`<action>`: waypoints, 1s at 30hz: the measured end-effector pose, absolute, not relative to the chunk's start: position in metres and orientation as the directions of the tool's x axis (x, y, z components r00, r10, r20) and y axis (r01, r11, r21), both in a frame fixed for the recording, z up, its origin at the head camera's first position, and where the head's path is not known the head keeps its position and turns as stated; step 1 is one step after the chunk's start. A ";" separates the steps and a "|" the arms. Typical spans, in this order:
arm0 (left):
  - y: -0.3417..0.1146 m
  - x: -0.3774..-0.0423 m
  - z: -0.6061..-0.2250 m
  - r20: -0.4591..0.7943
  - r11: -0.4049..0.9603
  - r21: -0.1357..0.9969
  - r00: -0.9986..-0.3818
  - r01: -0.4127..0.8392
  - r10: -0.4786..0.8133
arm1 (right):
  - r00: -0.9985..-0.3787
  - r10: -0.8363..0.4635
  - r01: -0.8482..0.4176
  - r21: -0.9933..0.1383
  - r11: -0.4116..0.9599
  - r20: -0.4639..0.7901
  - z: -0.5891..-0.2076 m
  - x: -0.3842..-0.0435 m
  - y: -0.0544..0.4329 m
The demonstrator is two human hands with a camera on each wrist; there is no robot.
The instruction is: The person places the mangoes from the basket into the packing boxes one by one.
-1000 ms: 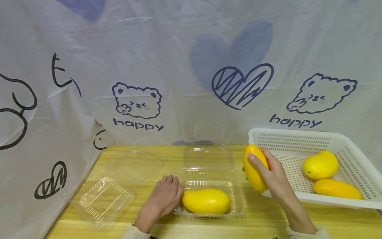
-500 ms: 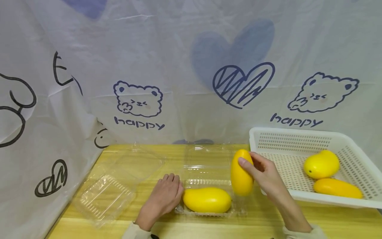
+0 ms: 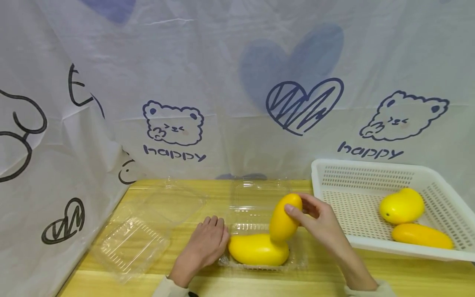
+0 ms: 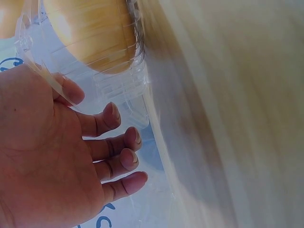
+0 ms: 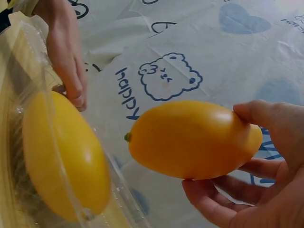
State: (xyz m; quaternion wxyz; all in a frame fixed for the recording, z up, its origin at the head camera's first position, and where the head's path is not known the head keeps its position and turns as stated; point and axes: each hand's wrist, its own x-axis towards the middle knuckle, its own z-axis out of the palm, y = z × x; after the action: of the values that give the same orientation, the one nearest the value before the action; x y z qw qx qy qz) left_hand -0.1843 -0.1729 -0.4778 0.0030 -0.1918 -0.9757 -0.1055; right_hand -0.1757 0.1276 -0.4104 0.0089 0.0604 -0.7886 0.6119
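Note:
My right hand (image 3: 322,220) grips a yellow mango (image 3: 285,218) near its upper end, thumb on one side and fingers on the other. In the right wrist view this mango (image 5: 190,138) points its green stem tip away from the palm. It is tilted above a clear plastic clamshell box (image 3: 297,258) and overlaps another mango (image 3: 256,250) lying inside. My left hand (image 3: 208,243) rests at the box's left side. The left wrist view shows the left hand (image 4: 57,147) with loosely bent fingers and its thumb (image 4: 71,90) at the clear rim.
A white perforated basket (image 3: 345,206) at the right holds a rounder mango (image 3: 402,205) and a long mango (image 3: 422,236). Another clear clamshell box (image 3: 131,247) lies with its lid up at the left. A printed cloth (image 3: 230,82) hangs behind the wooden table (image 3: 185,284).
My right hand has carried its mango leftward from beside the basket to over the clear box, tilting it on the way. The left hand has stayed at the box's side.

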 end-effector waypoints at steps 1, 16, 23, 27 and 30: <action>-0.173 -0.184 -0.478 0.046 0.904 0.204 -0.927 0.375 0.373 | -0.992 -0.083 -0.108 -0.965 0.237 0.090 -0.412 -0.176 0.126; -0.173 -0.185 -0.478 0.067 0.902 0.209 -0.925 0.378 0.373 | -0.991 -0.056 -0.130 -0.938 0.322 0.118 -0.432 -0.181 0.110; -0.174 -0.184 -0.478 0.066 0.902 0.210 -0.926 0.377 0.372 | -0.994 -0.075 -0.101 -0.964 0.245 0.085 -0.442 -0.184 0.103; -0.173 -0.184 -0.478 0.052 0.904 0.211 -0.927 0.373 0.370 | -0.995 -0.087 -0.069 -0.981 0.184 0.054 -0.444 -0.184 0.101; -0.173 -0.184 -0.477 0.044 0.903 0.214 -0.927 0.374 0.373 | -0.995 -0.093 -0.035 -0.986 0.165 0.020 -0.445 -0.183 0.100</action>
State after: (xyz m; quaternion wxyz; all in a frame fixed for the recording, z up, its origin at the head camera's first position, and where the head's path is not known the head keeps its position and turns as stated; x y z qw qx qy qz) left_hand -0.1841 -0.1730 -0.4771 0.0011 -0.1916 -0.9753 -0.1097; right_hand -0.1831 0.0996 -0.4452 -0.0224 0.0418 -0.7629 0.6448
